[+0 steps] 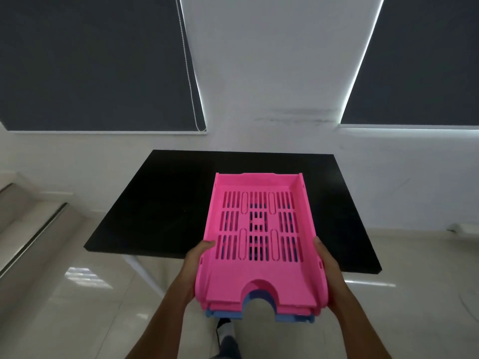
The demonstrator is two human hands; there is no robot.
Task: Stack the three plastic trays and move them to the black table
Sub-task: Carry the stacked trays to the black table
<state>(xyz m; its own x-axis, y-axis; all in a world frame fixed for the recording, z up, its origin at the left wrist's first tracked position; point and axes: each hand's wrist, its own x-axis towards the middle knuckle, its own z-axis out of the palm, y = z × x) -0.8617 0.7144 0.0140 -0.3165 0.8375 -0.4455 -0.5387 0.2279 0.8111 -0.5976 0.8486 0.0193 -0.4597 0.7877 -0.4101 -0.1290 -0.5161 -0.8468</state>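
A stack of plastic trays is held in the air in front of me. The pink tray (259, 275) is on top, with slots in its floor. A second pink edge shows just under it, and a blue tray (293, 318) peeks out at the bottom. My left hand (194, 265) grips the stack's left side wall and my right hand (331, 273) grips the right side wall. The far half of the stack hangs over the near edge of the black table (160, 203); the near half is over the floor.
The black table stands against a white wall (272, 73) between two dark window blinds. Its white leg (145, 270) shows below the front edge. Glossy pale floor tiles lie all around. A step or ledge (31, 224) runs along the left. My foot (225, 330) is below the stack.
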